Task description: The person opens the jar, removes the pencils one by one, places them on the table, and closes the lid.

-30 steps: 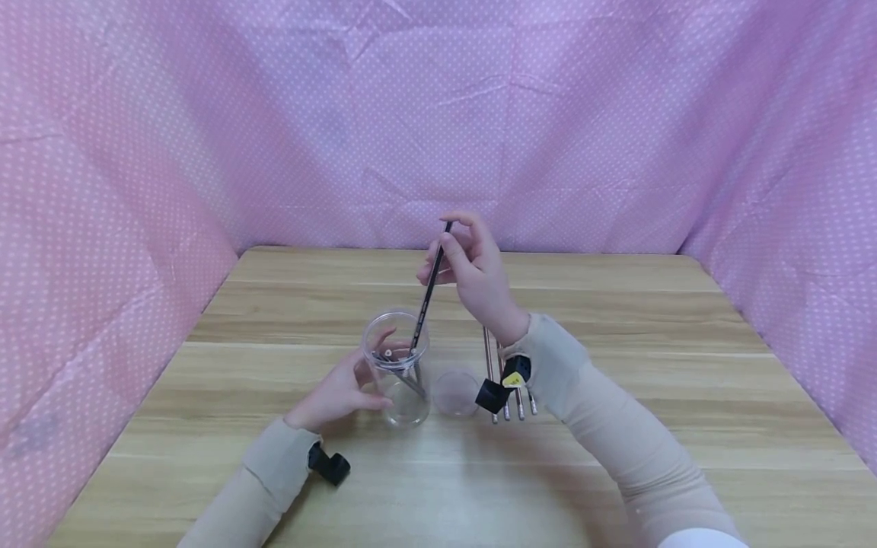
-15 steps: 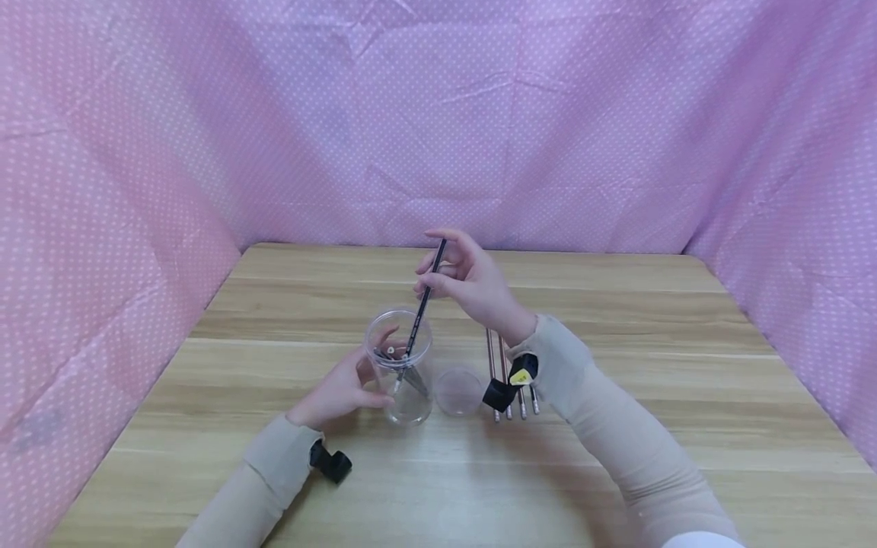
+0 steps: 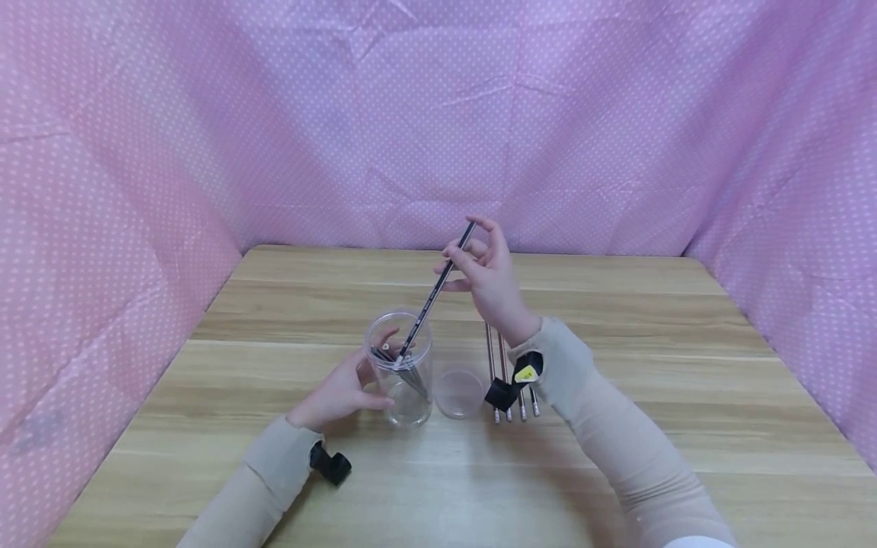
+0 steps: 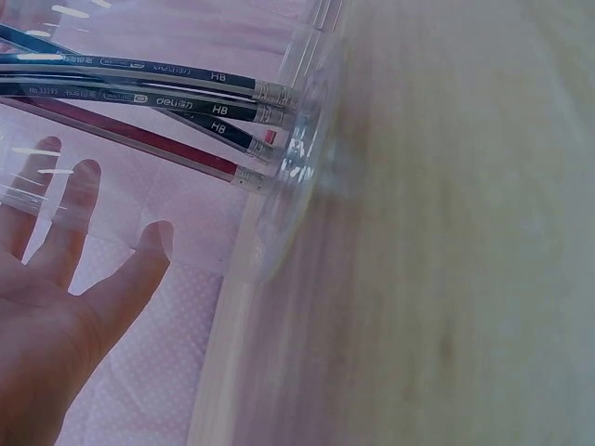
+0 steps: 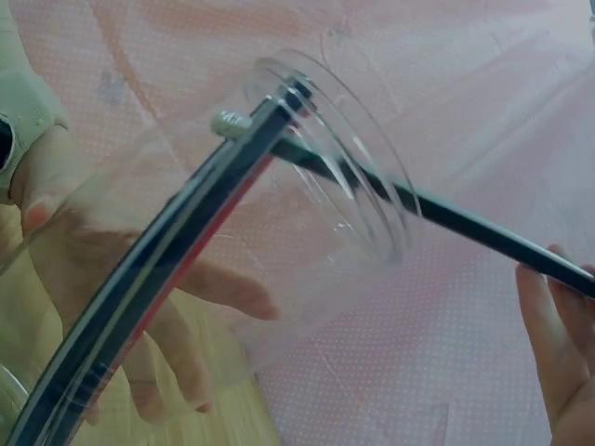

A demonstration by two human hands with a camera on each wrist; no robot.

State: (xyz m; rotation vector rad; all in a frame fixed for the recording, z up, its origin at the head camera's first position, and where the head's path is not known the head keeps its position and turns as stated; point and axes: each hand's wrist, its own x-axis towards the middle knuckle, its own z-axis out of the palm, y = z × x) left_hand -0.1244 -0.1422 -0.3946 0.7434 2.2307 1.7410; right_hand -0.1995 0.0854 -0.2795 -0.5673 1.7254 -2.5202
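Note:
My left hand [image 3: 342, 392] grips the side of a clear plastic jar [image 3: 409, 415] that stands upright on the table. Several pencils lean inside the jar; in the left wrist view a black HB pencil [image 4: 177, 102] and a red pencil [image 4: 177, 149] show through its wall. Above and to the right, my right hand [image 3: 496, 285] pinches a dark pencil [image 3: 435, 294] near its upper end. This pencil slants down to the left, its lower end within the jar's mouth. In the right wrist view its silver eraser end [image 5: 230, 123] overlaps the pencils inside.
A round clear lid [image 3: 460, 393] lies on the table right of the jar. Several pencils [image 3: 492, 365] lie side by side beyond it, partly hidden under my right wrist. Pink dotted cloth [image 3: 438, 129] hangs around the wooden table [image 3: 274, 304].
My right hand dipped down and left with the pencil, then rose and shifted right. The pencil now slants more. My left hand and the jar have stayed nearly still.

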